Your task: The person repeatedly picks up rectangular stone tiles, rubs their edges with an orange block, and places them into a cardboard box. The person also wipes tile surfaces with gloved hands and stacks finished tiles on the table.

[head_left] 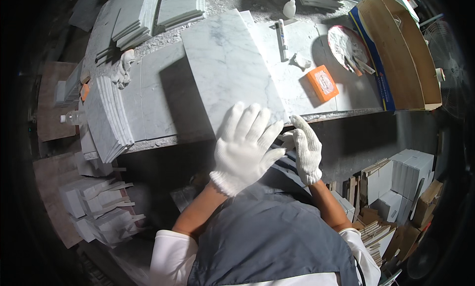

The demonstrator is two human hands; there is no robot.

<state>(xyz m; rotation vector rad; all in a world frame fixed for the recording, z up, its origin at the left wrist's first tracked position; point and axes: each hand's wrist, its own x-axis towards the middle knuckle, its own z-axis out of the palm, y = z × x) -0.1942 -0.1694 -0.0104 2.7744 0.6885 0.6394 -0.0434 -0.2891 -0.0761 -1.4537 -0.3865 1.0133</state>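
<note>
A grey-veined white marble tile [230, 63] lies at an angle above the worktable, its shadow falling on the tiles to its left. My left hand [242, 150], in a white knit glove, rests on its near end with fingers spread flat. By the tile's near right corner is my right hand [308, 150], gloved too, its fingers curled and pressed together. Whatever it may hold is hidden. To the right sit an orange box [322, 83], a crumpled white scrap [301, 61], a marker pen [282, 41] and a round dish of white paste [348, 48].
Stacked marble tiles stand at the left [110, 117] and far left [138, 16]. A white squeeze bottle [290, 8] is at the back. An open cardboard box [396, 48] borders the table's right end. White cartons [405, 179] sit low at right, wrapped bundles [99, 202] low at left.
</note>
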